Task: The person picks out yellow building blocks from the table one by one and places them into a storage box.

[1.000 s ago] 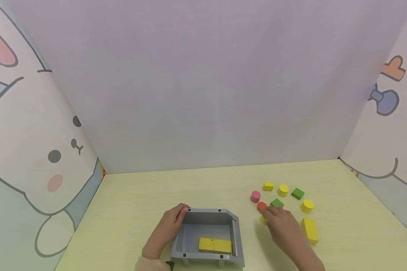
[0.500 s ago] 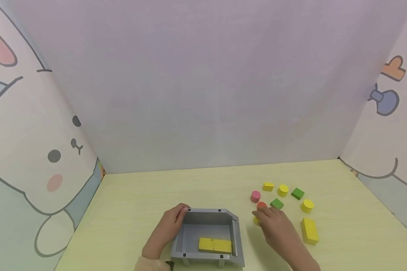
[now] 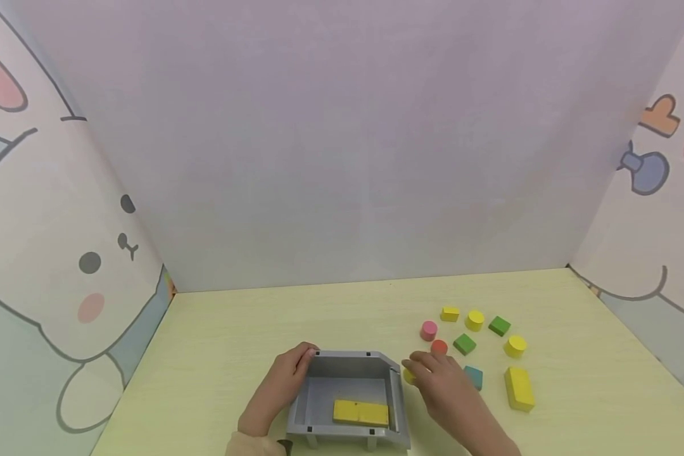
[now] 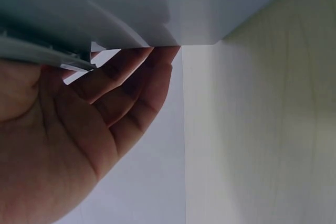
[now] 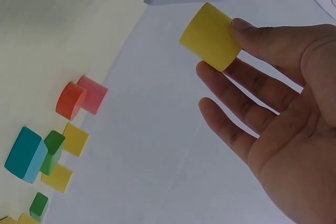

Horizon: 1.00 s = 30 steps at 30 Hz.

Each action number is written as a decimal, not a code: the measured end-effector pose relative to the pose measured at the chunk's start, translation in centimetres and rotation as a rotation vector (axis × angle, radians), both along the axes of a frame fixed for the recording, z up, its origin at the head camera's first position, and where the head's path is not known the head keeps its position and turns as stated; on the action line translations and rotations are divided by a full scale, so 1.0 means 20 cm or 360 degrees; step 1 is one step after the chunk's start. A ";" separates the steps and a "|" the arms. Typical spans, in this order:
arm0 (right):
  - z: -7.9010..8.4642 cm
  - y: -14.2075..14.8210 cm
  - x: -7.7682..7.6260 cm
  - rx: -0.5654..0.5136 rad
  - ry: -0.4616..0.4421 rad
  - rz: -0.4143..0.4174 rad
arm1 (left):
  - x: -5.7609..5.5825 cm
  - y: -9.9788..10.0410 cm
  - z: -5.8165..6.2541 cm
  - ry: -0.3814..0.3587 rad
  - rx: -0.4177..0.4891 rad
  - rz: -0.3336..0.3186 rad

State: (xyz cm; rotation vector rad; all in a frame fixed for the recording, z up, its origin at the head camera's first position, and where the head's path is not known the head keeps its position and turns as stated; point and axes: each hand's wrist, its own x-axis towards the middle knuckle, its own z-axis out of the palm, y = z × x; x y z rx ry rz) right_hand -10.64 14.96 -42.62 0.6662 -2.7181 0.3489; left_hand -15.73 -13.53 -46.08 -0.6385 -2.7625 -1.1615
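My right hand [image 3: 441,386] pinches a yellow cylinder [image 5: 210,38] between thumb and fingers, the remaining fingers spread loosely and touching nothing. My left hand [image 3: 287,373] grips the gray bin [image 3: 342,355] at its left wall by the far corner, fingers bent around the edge.

I have the cylinder raised over the worktop [image 3: 234,323], just outside the bin's right rim, whose far corner is cut at a slant. The bin's top is uncovered; inside, yellow wood [image 3: 370,415] lies along the near side, one bar or two end to end, I can't tell. The teal block [image 3: 474,378] sits just beside my right hand; past it are the red piece [image 3: 439,347], pink cylinder [image 3: 429,331], green blocks [image 3: 465,344] and more yellow pieces [image 3: 519,388].

The pale worktop runs back to a plain wall [image 3: 342,158], with cartoon-printed panels [image 3: 51,253] on either side.
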 end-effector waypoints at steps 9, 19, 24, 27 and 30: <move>0.00 -0.08 0.00 0.0039 -0.0069 0.0070 | 0.00 0.00 0.01 -0.0025 0.0009 0.0002; -0.03 -0.14 0.01 0.0005 -0.0051 0.0247 | 0.00 0.00 0.01 -0.0009 0.0008 0.0000; -0.06 -0.16 0.00 0.0000 -0.0050 0.0350 | 0.00 0.00 0.00 0.0002 0.0008 -0.0010; -0.07 -0.18 0.00 -0.0006 -0.0034 0.0391 | 0.00 -0.01 0.00 -0.0011 0.0012 -0.0011; -0.08 -0.19 -0.01 0.0013 -0.0040 0.0396 | 0.00 -0.01 -0.01 -0.0019 0.0006 -0.0009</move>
